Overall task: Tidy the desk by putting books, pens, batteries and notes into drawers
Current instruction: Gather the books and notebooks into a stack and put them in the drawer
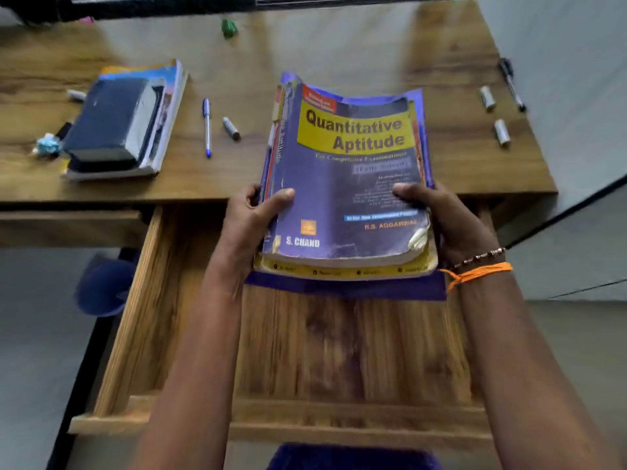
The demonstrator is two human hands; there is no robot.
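Observation:
A stack of books topped by a purple and yellow "Quantitative Aptitude" book is held over the desk's front edge and the open wooden drawer. My left hand grips the stack's left side, thumb on the cover. My right hand grips its right side the same way. A second pile of books lies on the desk at the left. A blue pen and a battery lie between the two stacks. Two batteries and a black pen lie at the right.
The wooden desk carries a green crumpled note at the back, a pale blue crumpled note and a battery at the far left. A closed drawer sits left of the open one.

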